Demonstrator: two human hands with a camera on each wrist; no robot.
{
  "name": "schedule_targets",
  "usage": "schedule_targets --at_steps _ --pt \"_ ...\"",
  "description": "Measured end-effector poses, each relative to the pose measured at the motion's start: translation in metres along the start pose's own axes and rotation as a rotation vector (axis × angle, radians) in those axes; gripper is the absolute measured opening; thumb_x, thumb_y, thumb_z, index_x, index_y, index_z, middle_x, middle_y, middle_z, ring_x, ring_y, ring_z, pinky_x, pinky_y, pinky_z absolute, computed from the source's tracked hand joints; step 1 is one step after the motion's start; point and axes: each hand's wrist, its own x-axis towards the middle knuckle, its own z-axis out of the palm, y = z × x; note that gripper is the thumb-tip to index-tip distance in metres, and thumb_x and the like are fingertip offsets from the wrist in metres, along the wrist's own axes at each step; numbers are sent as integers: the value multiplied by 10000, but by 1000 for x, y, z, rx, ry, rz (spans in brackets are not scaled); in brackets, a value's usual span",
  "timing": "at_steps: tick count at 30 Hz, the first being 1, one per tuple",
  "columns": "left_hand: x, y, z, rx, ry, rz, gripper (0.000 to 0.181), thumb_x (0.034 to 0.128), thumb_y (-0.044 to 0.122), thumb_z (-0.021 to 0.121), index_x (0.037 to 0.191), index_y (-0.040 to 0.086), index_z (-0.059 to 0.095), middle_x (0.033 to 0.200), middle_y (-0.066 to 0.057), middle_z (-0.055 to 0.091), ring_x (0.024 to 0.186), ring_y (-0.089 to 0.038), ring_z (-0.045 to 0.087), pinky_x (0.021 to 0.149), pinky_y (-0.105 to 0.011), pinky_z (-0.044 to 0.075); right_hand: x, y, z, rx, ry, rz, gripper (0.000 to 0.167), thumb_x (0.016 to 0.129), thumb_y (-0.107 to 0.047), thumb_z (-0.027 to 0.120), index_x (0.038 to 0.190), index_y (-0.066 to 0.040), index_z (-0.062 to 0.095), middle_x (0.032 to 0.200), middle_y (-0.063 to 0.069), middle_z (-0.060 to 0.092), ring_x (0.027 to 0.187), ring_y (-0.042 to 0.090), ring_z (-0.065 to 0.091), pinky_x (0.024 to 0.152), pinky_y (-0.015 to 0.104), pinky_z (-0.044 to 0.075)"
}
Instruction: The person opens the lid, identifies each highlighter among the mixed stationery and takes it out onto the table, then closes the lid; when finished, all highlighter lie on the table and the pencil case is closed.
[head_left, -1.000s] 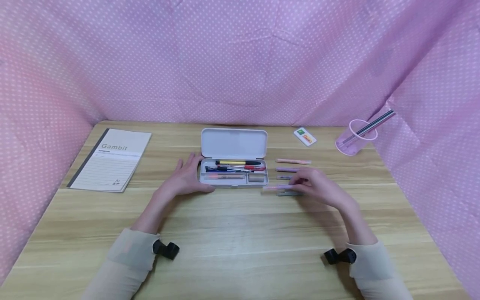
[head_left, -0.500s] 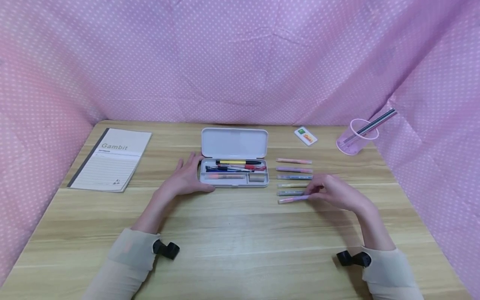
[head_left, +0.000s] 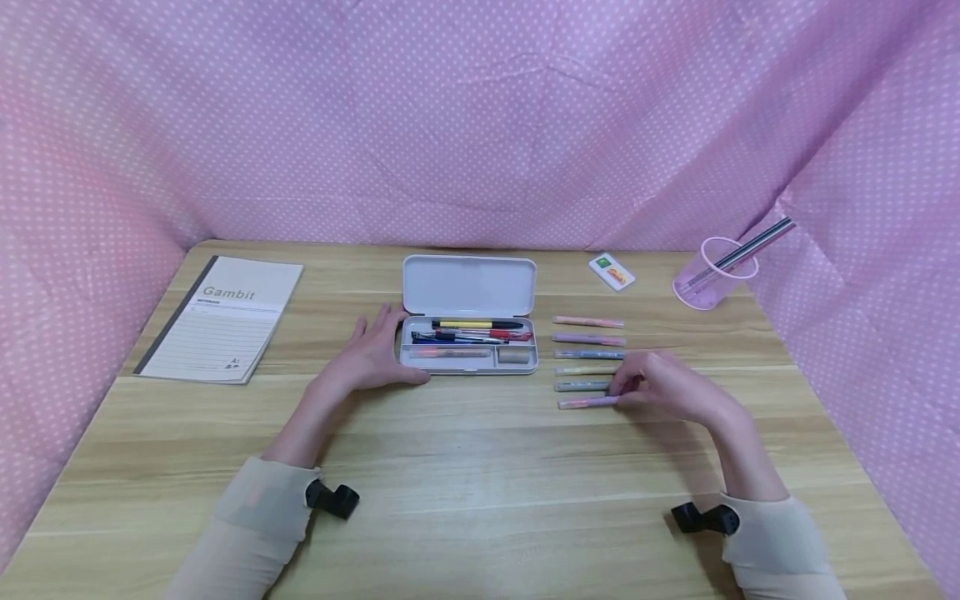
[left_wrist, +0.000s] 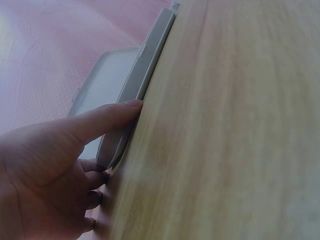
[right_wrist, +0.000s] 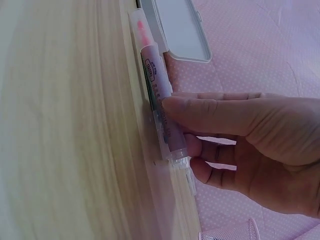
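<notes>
An open white pencil case lies mid-table, its lid tipped back. My left hand holds its left end, thumb along the front wall and fingers around the side, as the left wrist view also shows. Inside are several pens, a peach highlighter and a grey block. To the right, my right hand pinches a purple highlighter with a pink tip between thumb and fingers. It is the nearest of a column of highlighters lying side by side; the fingers hide its right end.
A notebook lies at the left. Behind the highlighters sits a small white eraser-like block with a coloured label. A pink mesh pen cup holding dark sticks stands at the back right. Pink dotted cloth hangs behind the table.
My right hand has carried the purple highlighter right and toward me, to the near end of the column, where it now lies straighter. My left hand has stayed on the case.
</notes>
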Motion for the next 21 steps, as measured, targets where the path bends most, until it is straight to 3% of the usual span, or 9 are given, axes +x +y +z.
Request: schedule_targets --at_steps 21 --pt "-1 1 -1 10 -4 -6 1034 737 468 865 1535 80 332 1718 -240 144 1604 -466 47 1302 -640 -40 3 -1 5 -29 -4 25 137 823 -91 840 841 -213 780 873 -88 722 805 69 615 711 229 505"
